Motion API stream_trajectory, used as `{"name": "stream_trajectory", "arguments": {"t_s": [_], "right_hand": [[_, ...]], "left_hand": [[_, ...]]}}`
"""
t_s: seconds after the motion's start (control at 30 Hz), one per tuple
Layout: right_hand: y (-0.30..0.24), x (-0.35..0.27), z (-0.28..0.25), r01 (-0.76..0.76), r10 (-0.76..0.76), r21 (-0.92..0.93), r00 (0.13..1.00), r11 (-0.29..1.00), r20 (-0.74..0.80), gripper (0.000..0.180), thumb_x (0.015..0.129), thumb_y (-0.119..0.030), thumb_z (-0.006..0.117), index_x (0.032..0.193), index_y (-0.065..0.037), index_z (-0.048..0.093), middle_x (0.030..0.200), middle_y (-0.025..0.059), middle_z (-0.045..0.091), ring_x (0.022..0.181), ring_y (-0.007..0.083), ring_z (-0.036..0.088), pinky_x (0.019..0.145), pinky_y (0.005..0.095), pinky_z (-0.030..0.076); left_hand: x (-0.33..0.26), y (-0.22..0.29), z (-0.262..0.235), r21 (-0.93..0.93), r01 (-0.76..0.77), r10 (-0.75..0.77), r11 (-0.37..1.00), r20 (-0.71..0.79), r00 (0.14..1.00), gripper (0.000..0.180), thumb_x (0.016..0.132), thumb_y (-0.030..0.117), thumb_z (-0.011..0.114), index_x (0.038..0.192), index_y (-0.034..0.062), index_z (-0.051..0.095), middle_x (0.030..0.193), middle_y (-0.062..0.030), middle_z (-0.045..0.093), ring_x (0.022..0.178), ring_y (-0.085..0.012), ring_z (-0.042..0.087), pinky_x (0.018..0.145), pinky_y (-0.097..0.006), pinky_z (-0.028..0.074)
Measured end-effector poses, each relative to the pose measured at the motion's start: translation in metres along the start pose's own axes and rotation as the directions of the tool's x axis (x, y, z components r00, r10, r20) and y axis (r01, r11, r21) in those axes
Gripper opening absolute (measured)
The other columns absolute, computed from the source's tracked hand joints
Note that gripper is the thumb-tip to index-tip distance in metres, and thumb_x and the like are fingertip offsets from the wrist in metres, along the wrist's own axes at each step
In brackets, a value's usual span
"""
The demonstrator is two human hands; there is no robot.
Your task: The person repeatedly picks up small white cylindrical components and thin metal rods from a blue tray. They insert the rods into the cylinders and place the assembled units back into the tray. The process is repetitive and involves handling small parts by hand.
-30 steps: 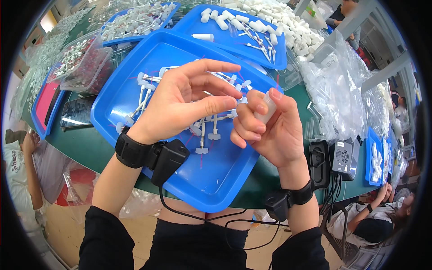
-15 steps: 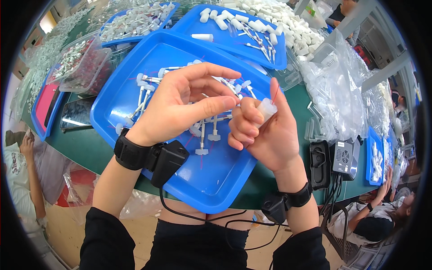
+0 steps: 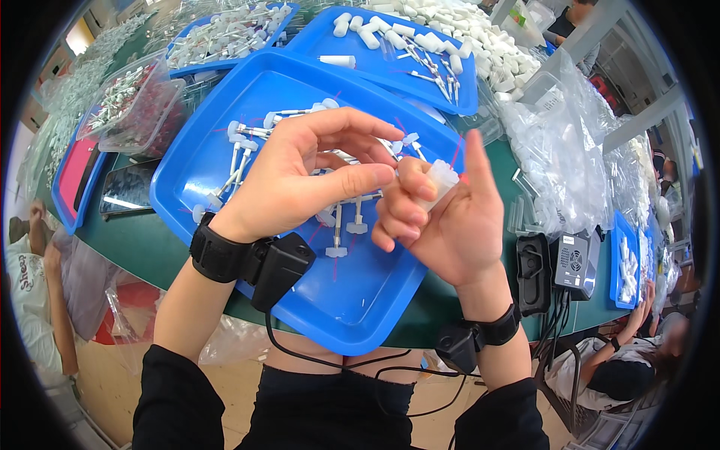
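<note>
My right hand [image 3: 450,217] has its fingers curled around a translucent white cylindrical plastic piece [image 3: 442,178], its thumb raised away from it. A thin pink thread sticks up from the top of that piece. To its left, my left hand [image 3: 315,169] is loosely curved, with a gap between index finger and thumb; nothing shows in it. Both hands are above a large blue tray [image 3: 367,311]. Thin white rods with winged translucent ends [image 3: 337,236] lie scattered in the tray, some with pink threads; my left hand hides part of them.
A second blue tray [image 3: 319,41] behind holds white cylinders and rods; another blue tray [image 3: 180,67] holds many small parts. Clear plastic tubs [image 3: 142,139] and a phone [image 3: 131,189] are at left. Plastic bags [image 3: 555,165] and a black device [image 3: 576,262] stand at right. Other people sit nearby.
My right thumb has moved up and right, away from the plastic piece. The piece has shifted slightly left and its thread leans differently. My left hand has barely moved.
</note>
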State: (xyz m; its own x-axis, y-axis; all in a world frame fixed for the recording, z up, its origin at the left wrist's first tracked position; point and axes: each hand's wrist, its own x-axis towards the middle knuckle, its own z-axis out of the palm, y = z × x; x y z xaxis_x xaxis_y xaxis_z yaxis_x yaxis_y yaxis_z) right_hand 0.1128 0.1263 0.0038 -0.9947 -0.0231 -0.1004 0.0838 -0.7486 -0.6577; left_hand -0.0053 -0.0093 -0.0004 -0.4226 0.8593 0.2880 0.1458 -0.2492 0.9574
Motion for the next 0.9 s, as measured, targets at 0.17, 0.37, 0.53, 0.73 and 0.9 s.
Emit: {"name": "stream_trajectory", "arguments": {"t_s": [0.17, 0.37, 0.53, 0.73, 0.9], "right_hand": [[-0.001, 0.000, -0.013, -0.003, -0.006, 0.053, 0.987, 0.999, 0.161, 0.057, 0.087, -0.064, 0.021, 0.060, -0.015, 0.034, 0.053, -0.0020, 0.033, 0.047, 0.0119, 0.035, 0.056, 0.0315, 0.038], [-0.003, 0.000, -0.020, -0.108, 0.079, 0.135, 0.977, 0.985, 0.200, 0.047, 0.091, -0.047, 0.029, 0.056, -0.016, 0.029, 0.049, -0.0021, 0.030, 0.044, 0.0116, 0.029, 0.049, 0.0278, 0.032], [-0.007, -0.004, -0.021, -0.057, 0.041, 0.071, 0.979, 0.996, 0.201, 0.045, 0.091, -0.046, 0.031, 0.057, -0.016, 0.029, 0.050, -0.0012, 0.031, 0.045, 0.0118, 0.029, 0.048, 0.0275, 0.030], [-0.005, -0.008, -0.012, 0.000, 0.017, -0.071, 0.970, 0.997, 0.241, 0.091, 0.075, -0.080, 0.009, 0.096, -0.001, 0.050, 0.078, 0.0061, 0.053, 0.061, 0.0181, 0.047, 0.062, 0.0324, 0.044], [-0.002, -0.010, 0.000, -0.007, 0.044, -0.085, 0.894, 0.996, 0.446, 0.107, 0.073, -0.081, 0.005, 0.126, 0.007, 0.038, 0.099, 0.0139, 0.055, 0.083, 0.0242, 0.054, 0.081, 0.0368, 0.041]], "left_hand": [[0.000, 0.002, 0.001, -0.012, 0.021, -0.021, 1.000, -0.006, 1.000, 0.033, 0.078, 0.003, 0.060, 0.111, -0.0023, 0.056, 0.097, -0.0073, 0.057, 0.093, -0.0141, 0.056, 0.081, -0.028, 0.046], [-0.001, 0.001, 0.001, 0.030, 0.033, -0.033, 0.999, -0.006, 0.999, 0.031, 0.078, 0.002, 0.060, 0.109, -0.0013, 0.057, 0.098, -0.0063, 0.058, 0.093, -0.0139, 0.056, 0.081, -0.027, 0.046], [0.001, 0.003, 0.003, 0.033, 0.050, -0.050, 0.998, 0.000, 0.999, 0.030, 0.078, 0.002, 0.061, 0.108, -0.0013, 0.058, 0.102, -0.0071, 0.058, 0.094, -0.0141, 0.056, 0.081, -0.027, 0.045], [-0.001, 0.028, 0.025, 0.324, -0.072, 0.065, 0.943, 0.033, 0.997, 0.032, 0.074, 0.003, 0.066, 0.105, -0.0021, 0.059, 0.102, -0.0082, 0.059, 0.086, -0.0137, 0.058, 0.074, -0.026, 0.048], [-0.027, 0.060, 0.046, 0.016, 0.233, -0.229, 0.972, -0.133, 0.964, 0.031, 0.074, -0.002, 0.064, 0.104, -0.0040, 0.058, 0.095, -0.0121, 0.061, 0.085, -0.0123, 0.059, 0.056, -0.021, 0.049]]}}
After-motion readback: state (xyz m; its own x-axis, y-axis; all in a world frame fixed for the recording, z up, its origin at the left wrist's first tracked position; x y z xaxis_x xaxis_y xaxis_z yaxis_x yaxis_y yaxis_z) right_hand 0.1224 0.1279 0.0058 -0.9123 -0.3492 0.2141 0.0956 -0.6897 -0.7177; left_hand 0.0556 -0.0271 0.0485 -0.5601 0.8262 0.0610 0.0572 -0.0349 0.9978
